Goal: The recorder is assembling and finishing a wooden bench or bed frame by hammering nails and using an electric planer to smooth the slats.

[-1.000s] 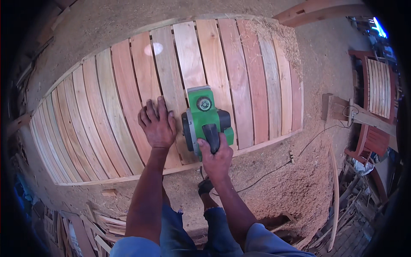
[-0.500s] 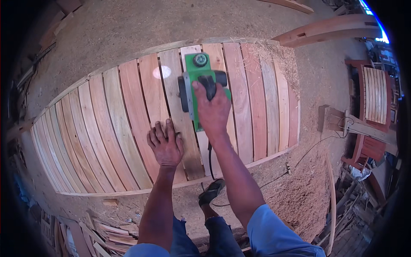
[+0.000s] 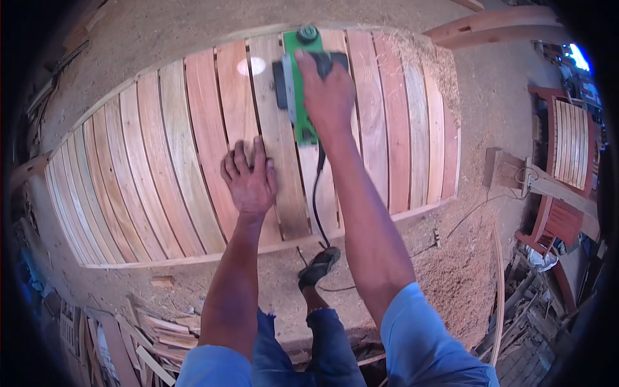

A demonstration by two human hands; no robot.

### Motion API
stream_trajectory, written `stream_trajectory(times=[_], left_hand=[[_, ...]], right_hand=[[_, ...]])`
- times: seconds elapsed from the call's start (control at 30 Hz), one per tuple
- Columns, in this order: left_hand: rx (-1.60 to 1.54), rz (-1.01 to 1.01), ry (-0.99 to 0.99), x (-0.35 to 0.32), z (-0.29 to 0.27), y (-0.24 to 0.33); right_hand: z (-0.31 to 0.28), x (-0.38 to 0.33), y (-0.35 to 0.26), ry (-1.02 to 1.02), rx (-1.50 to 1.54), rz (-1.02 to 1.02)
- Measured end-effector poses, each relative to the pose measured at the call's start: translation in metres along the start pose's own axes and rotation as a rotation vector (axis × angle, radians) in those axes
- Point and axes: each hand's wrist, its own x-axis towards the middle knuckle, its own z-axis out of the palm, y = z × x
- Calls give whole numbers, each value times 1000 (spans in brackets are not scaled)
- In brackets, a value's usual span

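My right hand [image 3: 330, 97] is wrapped round the black handle of a green electric planer [image 3: 303, 126], which rests on a slatted wooden panel [image 3: 174, 142] close to its far edge. A black cord trails from the planer's near end over the panel's near rim. To the left, my left hand [image 3: 248, 184] lies flat on the slats with fingers spread, holding nothing. The slats run away from me side by side, reddish and pale, with narrow dark gaps between them. The planer's underside is hidden.
Shavings [image 3: 435, 71] cover the panel's far right corner. A heap of sawdust [image 3: 451, 290] lies at the right, crossed by the cord. Wooden beams [image 3: 496, 27] stand at the far right, near a slatted chair [image 3: 570, 142]. Scrap wood [image 3: 167, 338] is piled at lower left.
My right hand has pushed the planer away from me toward the panel's far edge. The left hand stays flat on the slats. The view has shifted slightly.
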Motion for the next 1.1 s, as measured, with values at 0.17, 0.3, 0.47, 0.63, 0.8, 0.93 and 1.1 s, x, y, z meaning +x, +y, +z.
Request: stream_trajectory(times=[0.17,0.3,0.47,0.63,0.8,0.93,1.1], left_hand=[[-30,10,57,0,1,-4],[-55,2,72,-2,2,0],[-72,69,-188,23,-8,-33],[83,-25,181,41,3,-87],[87,-63,135,44,7,-79],[101,-74,100,45,-2,-82],[73,-89,51,49,-4,-74]], right_hand=[[-65,-191,42,-75,77,171],[-105,-322,76,-90,-31,196],[-123,-388,109,-108,18,249],[-101,-357,90,-94,68,214],[-72,-292,66,-35,-30,132],[-44,-241,36,-23,39,177],[-22,-171,10,-3,26,192]])
